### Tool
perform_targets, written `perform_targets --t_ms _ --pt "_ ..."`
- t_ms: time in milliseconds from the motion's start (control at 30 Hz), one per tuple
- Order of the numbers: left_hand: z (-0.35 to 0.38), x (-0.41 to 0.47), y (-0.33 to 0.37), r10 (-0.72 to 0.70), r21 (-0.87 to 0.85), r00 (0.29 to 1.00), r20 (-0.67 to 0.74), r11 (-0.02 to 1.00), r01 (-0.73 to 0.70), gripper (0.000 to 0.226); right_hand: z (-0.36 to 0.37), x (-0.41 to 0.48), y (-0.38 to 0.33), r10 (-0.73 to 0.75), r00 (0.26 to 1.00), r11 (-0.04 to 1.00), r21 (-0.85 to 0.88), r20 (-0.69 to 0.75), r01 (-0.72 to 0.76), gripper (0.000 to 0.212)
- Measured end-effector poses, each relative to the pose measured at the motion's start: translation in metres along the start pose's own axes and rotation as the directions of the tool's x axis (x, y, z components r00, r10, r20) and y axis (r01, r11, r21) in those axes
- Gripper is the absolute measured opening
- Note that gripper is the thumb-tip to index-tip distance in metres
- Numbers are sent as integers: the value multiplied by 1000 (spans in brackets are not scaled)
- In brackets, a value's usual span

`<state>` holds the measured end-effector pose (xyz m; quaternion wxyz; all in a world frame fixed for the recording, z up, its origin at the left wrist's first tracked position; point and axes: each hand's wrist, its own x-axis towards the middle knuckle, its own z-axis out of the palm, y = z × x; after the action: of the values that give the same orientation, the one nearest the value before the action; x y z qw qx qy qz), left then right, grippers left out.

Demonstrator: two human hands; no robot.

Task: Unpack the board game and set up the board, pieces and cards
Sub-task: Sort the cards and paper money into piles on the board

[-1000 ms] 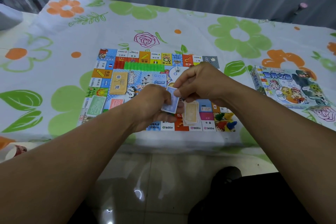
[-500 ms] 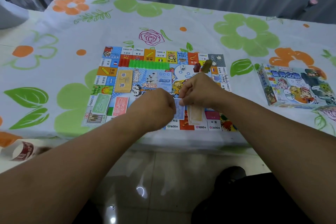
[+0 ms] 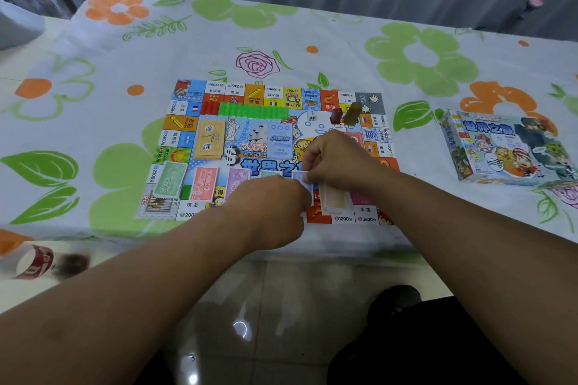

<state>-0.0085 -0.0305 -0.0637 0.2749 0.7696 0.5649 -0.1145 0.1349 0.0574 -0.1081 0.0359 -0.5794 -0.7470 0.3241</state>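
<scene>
The colourful game board point(image 3: 219, 94) lies flat near the table's front edge. My left hand point(image 3: 269, 209) grips a small stack of blue-backed cards point(image 3: 305, 184) over the board's near edge. My right hand point(image 3: 337, 162) pinches the top blue card of that stack. A tan card pile point(image 3: 334, 200) lies just right of the blue cards, partly under my right hand. Another tan card pile point(image 3: 209, 139) sits on the board's left. Green point(image 3: 169, 180), pink point(image 3: 205, 183) and purple point(image 3: 236, 181) banknotes lie in a row. A strip of green houses point(image 3: 253, 110), a white die point(image 3: 311, 116) and red point(image 3: 336, 116) and olive point(image 3: 353, 112) pieces stand at the far side.
The game box point(image 3: 500, 147) lies on the flowered tablecloth point(image 3: 312, 66) to the right of the board. A roll of red-printed tape point(image 3: 37, 261) sits low at the left, below the table edge. Tiled floor shows beneath my arms.
Both hands have lowered from above the board to its near edge with the blue cards. The camera has tilted, so the board sits slightly higher and further right.
</scene>
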Motion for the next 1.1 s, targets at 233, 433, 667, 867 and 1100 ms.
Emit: perform_targets --t_ms 233,433,667,867,1100 --pt "0 3 -2 2 -9 1000 -5 1000 -2 42 7 -2 -2 -30 1000 975 -220 -5 28 14" --pt "2 5 -5 13 -89 1000 -6 996 -13 44 6 -7 -8 -75 997 947 -314 -4 70 30" --pt "-2 2 -9 29 -160 997 -69 986 -39 45 7 -10 -14 -109 993 946 -304 36 115 11" --pt "-5 0 -11 17 -174 997 -81 984 -31 44 -18 -7 -15 -78 995 993 -94 -70 71 3" --pt "6 5 2 113 -160 994 5 981 -110 45 -39 -9 11 52 993 988 -153 109 -35 21"
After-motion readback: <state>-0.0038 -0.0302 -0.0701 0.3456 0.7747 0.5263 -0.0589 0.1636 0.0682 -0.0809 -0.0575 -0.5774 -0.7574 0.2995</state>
